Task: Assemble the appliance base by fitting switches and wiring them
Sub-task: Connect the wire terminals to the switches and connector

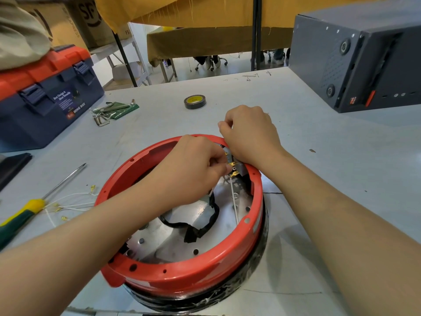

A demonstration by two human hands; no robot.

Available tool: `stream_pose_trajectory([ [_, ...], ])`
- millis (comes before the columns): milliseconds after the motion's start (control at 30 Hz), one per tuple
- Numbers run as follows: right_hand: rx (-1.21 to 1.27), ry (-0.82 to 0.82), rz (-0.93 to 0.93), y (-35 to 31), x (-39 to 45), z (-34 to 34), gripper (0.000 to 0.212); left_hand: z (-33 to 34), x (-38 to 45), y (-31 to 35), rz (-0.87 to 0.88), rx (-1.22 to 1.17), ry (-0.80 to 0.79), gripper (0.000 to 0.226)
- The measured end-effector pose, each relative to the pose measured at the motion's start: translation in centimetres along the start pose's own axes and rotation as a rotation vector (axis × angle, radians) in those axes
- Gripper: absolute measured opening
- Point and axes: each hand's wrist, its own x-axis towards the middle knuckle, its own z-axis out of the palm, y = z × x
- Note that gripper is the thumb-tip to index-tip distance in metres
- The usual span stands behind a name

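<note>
Appliance base [182,272]: red ring, centre of the worktop [319,156] before you. Switch [238,166]: seated at the far rim, brass terminals showing; one white wire [234,201] attached. Your left hand [193,169] pinches a connector at a terminal; your right hand [248,133] grips the rim, steadying. Outstanding, by appearance: loose wires [70,202] beside the screwdriver [34,206].

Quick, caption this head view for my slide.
Both hands, left and right, work a white wire onto the gold terminals inside the red base ring.
</note>
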Motion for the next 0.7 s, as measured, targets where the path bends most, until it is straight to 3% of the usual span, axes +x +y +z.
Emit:
stream_pose_trajectory([
  [700, 0.097, -0.062, 0.059, 0.21, 0.33, 0.69, 0.029, 0.28, 0.42, 0.33, 0.029, 0.044, -0.014, 0.024],
])
